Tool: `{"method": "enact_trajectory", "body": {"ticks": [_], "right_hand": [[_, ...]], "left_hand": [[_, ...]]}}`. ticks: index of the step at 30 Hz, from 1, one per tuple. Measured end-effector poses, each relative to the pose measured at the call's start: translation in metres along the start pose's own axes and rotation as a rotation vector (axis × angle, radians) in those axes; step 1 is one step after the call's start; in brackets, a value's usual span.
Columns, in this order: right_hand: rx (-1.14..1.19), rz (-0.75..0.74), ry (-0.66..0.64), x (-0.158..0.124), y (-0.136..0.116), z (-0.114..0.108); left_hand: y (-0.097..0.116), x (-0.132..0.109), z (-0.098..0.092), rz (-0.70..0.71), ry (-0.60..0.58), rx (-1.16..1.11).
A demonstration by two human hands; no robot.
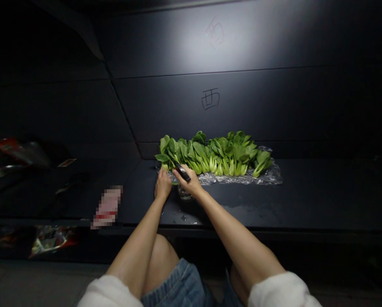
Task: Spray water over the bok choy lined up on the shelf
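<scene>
A row of green bok choy (210,155) with pale stems lies on crumpled clear plastic wrap (267,177) along the back of a dark shelf. My right hand (191,181) is closed around a spray bottle with a black head (182,172); its clear body (185,194) shows below the hand. The spray head points toward the leaves at the left end. My left hand (163,185) is at the base of the leftmost bok choy (164,165), fingers curled against its stem. Some fingertips are hidden among the greens.
Water drops (189,219) dot the dark shelf (242,213) near its front edge. A pixelated pinkish item (107,209) lies to the left. Blurred packages (15,149) sit farther left, and a shiny packet (52,238) rests on a lower level. A dark panel (165,106) stands behind.
</scene>
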State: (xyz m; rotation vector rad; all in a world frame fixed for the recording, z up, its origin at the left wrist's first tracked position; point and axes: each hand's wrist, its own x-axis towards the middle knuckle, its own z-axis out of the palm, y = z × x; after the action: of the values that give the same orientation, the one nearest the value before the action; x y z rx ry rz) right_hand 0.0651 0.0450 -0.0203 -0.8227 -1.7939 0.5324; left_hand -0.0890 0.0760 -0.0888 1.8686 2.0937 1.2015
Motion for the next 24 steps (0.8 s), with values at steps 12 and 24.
{"method": "enact_trajectory", "body": {"ticks": [12, 24], "right_hand": [[-0.058, -0.027, -0.033, 0.003, -0.001, 0.007], [-0.012, 0.017, -0.006, -0.005, -0.004, -0.005]], "left_hand": [[-0.016, 0.006, 0.006, -0.057, 0.089, -0.039], [-0.008, 0.005, -0.001, -0.117, 0.038, -0.029]]}}
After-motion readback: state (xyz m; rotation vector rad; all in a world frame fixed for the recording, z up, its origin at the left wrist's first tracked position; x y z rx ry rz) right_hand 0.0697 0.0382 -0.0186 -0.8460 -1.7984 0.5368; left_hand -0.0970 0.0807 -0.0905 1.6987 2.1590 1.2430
